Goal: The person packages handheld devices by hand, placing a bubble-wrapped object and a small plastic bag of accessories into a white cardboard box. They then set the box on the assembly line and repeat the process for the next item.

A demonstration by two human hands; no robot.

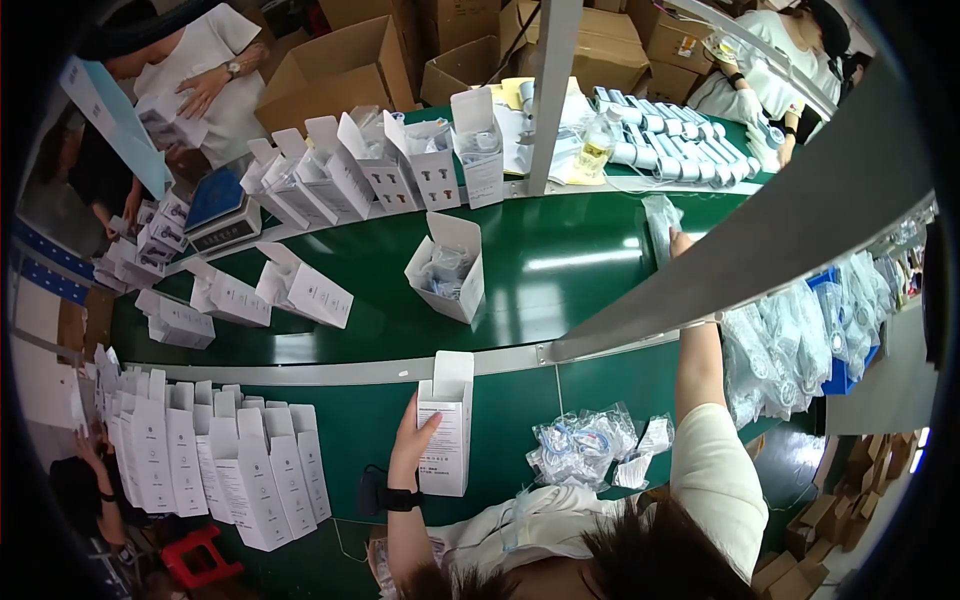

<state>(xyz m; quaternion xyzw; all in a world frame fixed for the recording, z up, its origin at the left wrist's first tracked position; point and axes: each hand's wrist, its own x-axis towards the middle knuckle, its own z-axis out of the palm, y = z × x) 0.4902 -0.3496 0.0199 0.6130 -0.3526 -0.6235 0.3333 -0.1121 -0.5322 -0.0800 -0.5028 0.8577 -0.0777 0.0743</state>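
My left hand (412,440) is closed round the side of an upright white carton (444,450) with its top flap raised, near the front edge of the green table. My right arm reaches far out to the right, and a grey beam hides most of my right hand (681,243). Its visible fingers grip a clear plastic bag (660,222) with something pale inside, over the green conveyor belt. Between my arms lies a pile of small clear bags with coiled cables (583,445), beside folded white leaflets (645,452).
Rows of white cartons (260,475) stand at left. An open filled carton (446,270) sits on the belt (560,290), with others farther left. The grey beam (740,240) slants across the right, near hanging bagged parts (780,350). Other people work at the far side.
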